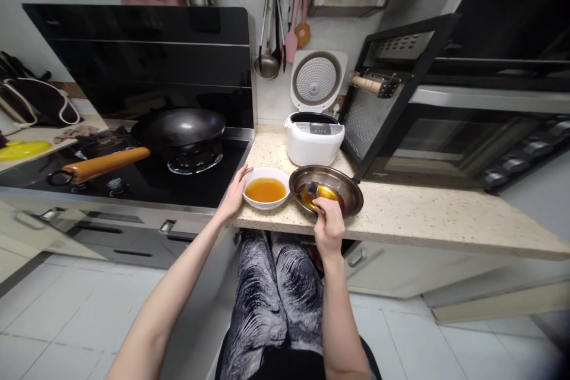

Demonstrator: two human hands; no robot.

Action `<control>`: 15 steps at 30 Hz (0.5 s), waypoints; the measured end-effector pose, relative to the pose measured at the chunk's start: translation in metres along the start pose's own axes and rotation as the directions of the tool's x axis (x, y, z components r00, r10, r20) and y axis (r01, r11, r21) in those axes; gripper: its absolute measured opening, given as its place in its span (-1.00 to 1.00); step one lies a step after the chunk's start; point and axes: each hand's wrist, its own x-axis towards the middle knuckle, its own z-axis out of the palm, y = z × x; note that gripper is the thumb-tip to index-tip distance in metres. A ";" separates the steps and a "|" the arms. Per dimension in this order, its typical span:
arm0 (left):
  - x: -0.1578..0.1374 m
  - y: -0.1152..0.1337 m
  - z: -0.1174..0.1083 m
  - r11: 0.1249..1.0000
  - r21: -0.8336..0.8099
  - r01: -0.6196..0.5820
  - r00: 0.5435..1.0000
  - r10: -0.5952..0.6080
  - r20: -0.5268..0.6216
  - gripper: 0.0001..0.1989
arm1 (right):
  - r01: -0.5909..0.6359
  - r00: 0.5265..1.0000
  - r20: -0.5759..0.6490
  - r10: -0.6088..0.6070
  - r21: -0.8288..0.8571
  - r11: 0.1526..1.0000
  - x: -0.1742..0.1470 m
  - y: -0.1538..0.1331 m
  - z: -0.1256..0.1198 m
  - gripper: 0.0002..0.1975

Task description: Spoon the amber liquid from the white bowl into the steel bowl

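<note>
A white bowl (266,205) of amber liquid stands on the counter near its front edge. My left hand (233,196) grips its left side, thumb and fingers at the rim. Right beside it is a wider metal bowl (353,195) with golden, oily-looking liquid in the bottom. Over the front rim of that bowl, my right hand (329,222) is closed around the handle of a spoon (312,188). The spoon's dark head is down in the metal bowl; most of the handle is hidden by my fingers.
Behind the bowls stands a white rice cooker (315,143) with its lid up. A black wok (180,130) sits on the stove at left, its wooden handle (111,164) pointing toward me. An oven (427,142) is at right. Utensils, including a ladle (267,65), hang on the wall.
</note>
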 end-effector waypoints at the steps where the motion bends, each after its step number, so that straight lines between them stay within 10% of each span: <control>1: 0.000 0.000 0.000 1.000 0.002 -0.004 1.000 0.004 -0.001 -0.41 | -0.010 1.000 -0.005 0.010 0.000 1.000 0.000 0.000 0.001 -0.75; 15: 0.001 -0.002 0.000 1.000 0.019 -0.003 1.000 0.003 -0.021 -0.49 | -0.142 0.966 -0.183 0.181 0.210 0.967 0.005 -0.038 0.026 -0.86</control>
